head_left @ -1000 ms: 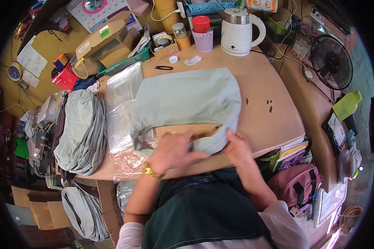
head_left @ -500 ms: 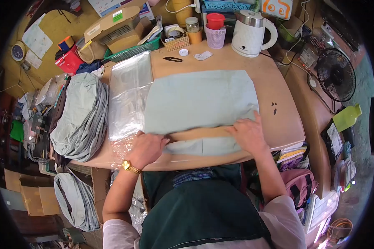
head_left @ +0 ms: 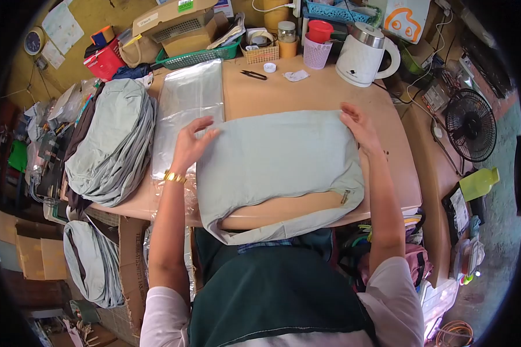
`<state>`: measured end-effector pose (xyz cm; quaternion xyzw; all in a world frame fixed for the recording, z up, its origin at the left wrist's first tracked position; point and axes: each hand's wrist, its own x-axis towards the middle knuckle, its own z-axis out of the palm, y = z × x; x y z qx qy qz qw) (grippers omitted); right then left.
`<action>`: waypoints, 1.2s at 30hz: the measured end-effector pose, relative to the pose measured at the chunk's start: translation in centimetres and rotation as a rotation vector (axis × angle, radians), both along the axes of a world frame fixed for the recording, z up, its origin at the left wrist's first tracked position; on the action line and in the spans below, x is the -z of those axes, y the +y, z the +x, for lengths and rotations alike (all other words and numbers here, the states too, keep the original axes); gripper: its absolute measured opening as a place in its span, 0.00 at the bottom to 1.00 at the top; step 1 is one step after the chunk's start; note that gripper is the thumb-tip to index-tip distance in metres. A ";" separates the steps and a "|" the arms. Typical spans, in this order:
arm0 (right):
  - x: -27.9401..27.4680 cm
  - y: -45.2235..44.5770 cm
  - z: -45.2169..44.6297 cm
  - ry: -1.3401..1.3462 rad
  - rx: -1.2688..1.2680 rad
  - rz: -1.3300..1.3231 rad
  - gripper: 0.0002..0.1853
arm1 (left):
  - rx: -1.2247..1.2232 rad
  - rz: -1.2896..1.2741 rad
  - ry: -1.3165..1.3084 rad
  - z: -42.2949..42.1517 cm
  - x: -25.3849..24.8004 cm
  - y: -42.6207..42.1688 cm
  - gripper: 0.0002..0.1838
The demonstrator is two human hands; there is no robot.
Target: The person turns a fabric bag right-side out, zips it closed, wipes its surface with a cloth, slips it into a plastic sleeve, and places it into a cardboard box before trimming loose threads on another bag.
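Observation:
A pale grey-blue fabric bag (head_left: 278, 150) lies flat on the table in front of me. Its wide strap (head_left: 278, 230) loops toward my body, hanging over the near edge. A short zip (head_left: 345, 196) shows at the lower right of the bag. My left hand (head_left: 194, 140) is by the bag's far left corner, thumb and fingers apart, with nothing in it. At the far right corner, my right hand (head_left: 360, 124) rests against the fabric with its fingers extended. Clear plastic sleeves (head_left: 188, 95) lie to the left, partly behind my left hand.
Stacked grey bags (head_left: 113, 139) stand on the table's left side, with more of them (head_left: 92, 263) below. Along the back are thread snips (head_left: 253, 74), a white kettle (head_left: 359, 55), a lilac basket (head_left: 316, 53) and a green tray (head_left: 200, 56). A fan (head_left: 470, 124) stands right.
The bag has shifted toward my body, and its strap now spreads out over the near edge. Both hands have moved from its near side up to the far corners.

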<state>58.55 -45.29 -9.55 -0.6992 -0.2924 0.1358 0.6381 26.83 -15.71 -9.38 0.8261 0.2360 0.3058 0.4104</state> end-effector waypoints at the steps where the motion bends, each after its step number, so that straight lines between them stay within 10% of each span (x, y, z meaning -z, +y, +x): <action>1: 0.4 0.9 0.6 0.129 -0.114 -0.047 0.08 | 0.014 -0.149 0.020 0.7 0.3 0.2 0.16; 11: 0.4 2.7 2.6 -0.072 -0.070 -0.166 0.11 | -0.197 -0.113 0.090 0.1 -2.5 -0.4 0.12; 13: -1.8 3.1 -0.1 -0.658 0.200 -0.347 0.14 | -0.319 0.585 0.054 0.1 -3.7 -2.3 0.16; 15: -4.5 3.3 -4.6 -0.710 0.104 -0.349 0.22 | -0.240 0.712 0.281 0.3 -4.1 -6.2 0.27; 25: -1.8 1.7 -11.0 -0.929 -0.078 -0.634 0.34 | -0.097 0.569 0.499 -3.6 -0.4 -9.8 0.39; 36: -1.1 -4.5 -12.1 -0.871 -0.507 -0.924 0.46 | 0.263 0.631 0.357 -8.1 0.3 -10.1 0.07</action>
